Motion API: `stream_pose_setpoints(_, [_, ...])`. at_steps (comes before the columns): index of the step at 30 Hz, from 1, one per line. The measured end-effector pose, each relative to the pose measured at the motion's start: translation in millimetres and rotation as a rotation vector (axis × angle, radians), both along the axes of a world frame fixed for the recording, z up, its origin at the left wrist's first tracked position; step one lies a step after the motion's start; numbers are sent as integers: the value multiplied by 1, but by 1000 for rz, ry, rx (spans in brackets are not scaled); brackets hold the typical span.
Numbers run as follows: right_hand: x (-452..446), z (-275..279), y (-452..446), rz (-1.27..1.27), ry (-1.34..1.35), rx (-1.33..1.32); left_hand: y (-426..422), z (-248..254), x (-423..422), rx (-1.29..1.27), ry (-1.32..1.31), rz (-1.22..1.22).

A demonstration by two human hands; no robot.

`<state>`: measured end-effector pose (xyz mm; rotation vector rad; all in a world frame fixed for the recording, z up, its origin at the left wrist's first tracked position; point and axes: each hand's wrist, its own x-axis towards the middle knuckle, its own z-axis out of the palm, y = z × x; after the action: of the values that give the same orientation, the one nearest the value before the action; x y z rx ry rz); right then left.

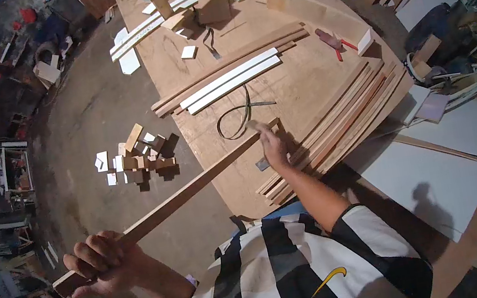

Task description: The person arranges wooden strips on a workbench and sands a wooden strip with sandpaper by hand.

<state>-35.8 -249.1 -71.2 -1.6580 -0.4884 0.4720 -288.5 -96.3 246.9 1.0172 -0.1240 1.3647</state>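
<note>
A long wooden strip [181, 197] slants from the lower left up onto the wooden worktable. My left hand [106, 264] is wrapped round its near end, out past the table's edge. At the far end, my right hand [272, 144] closes over the strip, and a short piece sticks out beyond the fingers. Something small and pale shows at those fingertips; I cannot make out what it is. Close by on the tabletop lie a looped dark strap [219, 121] and a small dark flat piece [262, 164].
Stacked wooden strips [334, 125] line the table's right side. Further back lie white strips [231, 82], brown strips [226, 66] and a red-handled tool [330, 41]. Small offcuts [140, 157] are piled on the floor at left. White panels [421, 174] lean at right.
</note>
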Motion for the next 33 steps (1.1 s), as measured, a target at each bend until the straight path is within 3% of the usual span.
stream_pose_setpoints(1, [-4,0,1,1,2,1,-1,0,0,20,-7,-32])
stream_pose_setpoints(3, [-23,15,8,68,-238,281,-1,1,2,44,-20,-64])
stream_pose_setpoints(4, [-46,33,7,28,-320,179,-3,2,3,32,4,-36])
stream_pose_setpoints(7, [-46,-2,5,15,-356,86,-5,3,1,22,32,-11])
stream_pose_setpoints(8, [-21,9,9,35,-167,294,-4,3,1,27,26,-18])
stream_pose_setpoints(11, [4,-45,1,-141,-210,-76,-10,4,4,1,-3,2])
stream_pose_setpoints(13, [-26,15,7,16,-301,207,-8,6,5,25,-9,-59])
stream_pose_setpoints(15, [-55,36,3,4,-386,191,-8,4,5,41,-3,-116])
stream_pose_setpoints(17, [-37,-19,1,31,-372,157,-9,4,3,33,18,-37])
stream_pose_setpoints(18, [-20,5,1,-13,-164,224,-10,6,3,32,22,-42])
stream_pose_setpoints(19, [-5,-20,-4,-75,-45,63,-9,8,5,25,36,-44])
stream_pose_setpoints(21, [2,-52,-2,-168,-200,-38,-8,9,5,23,43,-46])
stream_pose_setpoints(23, [-23,-50,12,-43,-306,191,-5,6,5,33,30,-53])
stream_pose_setpoints(25, [-56,14,7,-33,-283,199,-7,7,10,28,21,-42])
stream_pose_setpoints(27, [-37,-32,8,-20,-272,256,-8,7,11,22,25,-41])
stream_pose_setpoints(29, [-6,-34,1,-88,-21,49,-7,8,11,-22,-14,4])
stream_pose_setpoints(31, [0,-21,2,-116,-28,25,-2,6,5,15,-1,-43])
stream_pose_setpoints(33, [-30,8,9,40,-138,383,-1,7,8,56,1,-86])
